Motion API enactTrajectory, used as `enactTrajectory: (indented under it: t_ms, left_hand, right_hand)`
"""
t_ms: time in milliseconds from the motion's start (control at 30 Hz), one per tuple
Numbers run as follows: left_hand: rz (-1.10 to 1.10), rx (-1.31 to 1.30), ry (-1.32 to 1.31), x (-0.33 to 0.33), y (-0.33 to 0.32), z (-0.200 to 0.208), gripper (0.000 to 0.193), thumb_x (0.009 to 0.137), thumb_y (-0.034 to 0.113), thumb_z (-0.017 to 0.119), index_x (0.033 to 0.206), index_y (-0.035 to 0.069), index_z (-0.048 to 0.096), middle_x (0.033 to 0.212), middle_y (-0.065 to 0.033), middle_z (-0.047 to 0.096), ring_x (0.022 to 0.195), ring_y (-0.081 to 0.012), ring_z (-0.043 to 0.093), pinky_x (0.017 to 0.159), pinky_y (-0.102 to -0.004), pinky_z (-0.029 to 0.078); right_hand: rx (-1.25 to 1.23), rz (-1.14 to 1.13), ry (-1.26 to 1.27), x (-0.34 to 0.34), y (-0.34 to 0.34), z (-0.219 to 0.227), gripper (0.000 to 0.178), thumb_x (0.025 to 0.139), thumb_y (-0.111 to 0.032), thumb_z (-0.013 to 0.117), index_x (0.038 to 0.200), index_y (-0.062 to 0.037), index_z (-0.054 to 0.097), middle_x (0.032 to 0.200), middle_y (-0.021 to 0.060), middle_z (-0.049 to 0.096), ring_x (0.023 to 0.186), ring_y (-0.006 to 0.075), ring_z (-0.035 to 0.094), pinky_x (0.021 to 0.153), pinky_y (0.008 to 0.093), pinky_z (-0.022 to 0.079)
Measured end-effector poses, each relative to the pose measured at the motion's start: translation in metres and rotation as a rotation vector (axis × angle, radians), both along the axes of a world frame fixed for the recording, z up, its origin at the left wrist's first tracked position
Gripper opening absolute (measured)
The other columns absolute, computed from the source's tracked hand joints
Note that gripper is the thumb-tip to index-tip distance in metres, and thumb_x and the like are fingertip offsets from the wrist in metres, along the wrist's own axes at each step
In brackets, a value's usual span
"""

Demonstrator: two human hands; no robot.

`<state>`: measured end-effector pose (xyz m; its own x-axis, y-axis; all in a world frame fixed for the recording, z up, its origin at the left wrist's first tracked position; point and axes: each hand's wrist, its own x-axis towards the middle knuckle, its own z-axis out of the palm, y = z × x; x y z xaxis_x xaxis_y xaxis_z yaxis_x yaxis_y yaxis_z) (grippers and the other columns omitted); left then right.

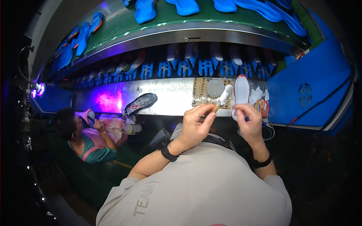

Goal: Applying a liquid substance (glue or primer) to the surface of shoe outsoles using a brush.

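Note:
In my left hand (197, 122), pinched between thumb and fingers, is a wooden stick with a white wrapped tip (225, 94). The tip points away from me, just left of an upturned shoe (241, 92) with a white sole and red edging. My right hand (248, 121) hovers over the shoe's near end. Its fingers are curled; what they hold, if anything, is hidden, and I cannot tell whether they touch the shoe. Left of the stick, a round translucent dish (215, 88) sits on a piece of cardboard (199, 94).
Orange-handled scissors (260, 107) and crumpled white scraps (259, 93) lie right of the shoe. A dark shoe sole (141, 103) rests farther left on the metal bench (171, 96). Beyond is a green conveyor (166, 26) with blue soles. At left, a co-worker (92, 139) handles a shoe.

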<state>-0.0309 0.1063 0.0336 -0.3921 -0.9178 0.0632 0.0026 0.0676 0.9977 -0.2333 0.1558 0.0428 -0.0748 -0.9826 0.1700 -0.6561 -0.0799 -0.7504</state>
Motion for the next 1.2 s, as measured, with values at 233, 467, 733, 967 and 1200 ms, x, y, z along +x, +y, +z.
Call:
enactTrajectory:
  t_ms: [233, 467, 733, 967, 1200]
  left_hand:
    - [-0.001, -0.165, -0.009, 0.005, 0.005, 0.006, 0.017, 0.090, -0.001, 0.064, 0.106, -0.008, 0.065, 0.086, -0.0086, 0.065, 0.067, -0.0083, 0.058, 0.056, -0.0198, 0.047]
    - [-0.218, 0.197, 0.174, 0.022, 0.007, 0.002, 0.024, 0.101, 0.011, 0.054, 0.115, -0.007, 0.061, 0.083, -0.0049, 0.059, 0.064, -0.0071, 0.052, 0.051, -0.0198, 0.043]
    - [-0.374, 0.596, 0.570, 0.029, 0.007, 0.001, 0.031, 0.105, 0.018, 0.050, 0.122, -0.006, 0.058, 0.082, -0.0039, 0.054, 0.065, -0.0061, 0.047, 0.048, -0.0187, 0.040]
    - [-0.371, 0.510, 0.476, 0.029, 0.001, 0.004, 0.032, 0.105, 0.018, 0.048, 0.125, -0.007, 0.057, 0.086, -0.0062, 0.056, 0.070, -0.0085, 0.050, 0.050, -0.0190, 0.042]
    - [-0.270, 0.298, 0.239, 0.032, -0.001, 0.003, 0.029, 0.104, 0.016, 0.051, 0.120, -0.006, 0.060, 0.081, -0.0044, 0.059, 0.060, -0.0067, 0.051, 0.048, -0.0191, 0.043]
  right_hand:
    - [0.030, -0.068, -0.961, 0.010, -0.029, -0.001, 0.017, 0.095, -0.008, 0.065, 0.107, 0.0034, 0.068, 0.087, 0.0042, 0.068, 0.072, 0.0072, 0.060, 0.069, 0.0208, 0.049]
    - [0.008, -0.028, -1.125, 0.026, -0.035, -0.006, 0.018, 0.094, -0.013, 0.069, 0.106, 0.0008, 0.066, 0.085, 0.0022, 0.067, 0.071, 0.0050, 0.055, 0.064, 0.0201, 0.044]
    - [-0.082, 0.040, -1.290, 0.045, -0.042, -0.009, 0.014, 0.096, -0.013, 0.067, 0.101, -0.0004, 0.064, 0.083, -0.0004, 0.063, 0.073, 0.0057, 0.053, 0.069, 0.0206, 0.044]
    - [-0.031, 0.050, -1.321, 0.032, -0.042, -0.017, 0.016, 0.097, -0.016, 0.066, 0.101, -0.0004, 0.066, 0.082, 0.0007, 0.063, 0.072, 0.0062, 0.052, 0.067, 0.0223, 0.043]
    - [-0.013, 0.041, -1.328, 0.032, -0.039, -0.006, 0.020, 0.099, -0.012, 0.060, 0.111, 0.0022, 0.066, 0.085, 0.0025, 0.061, 0.075, 0.0085, 0.049, 0.068, 0.0235, 0.041]
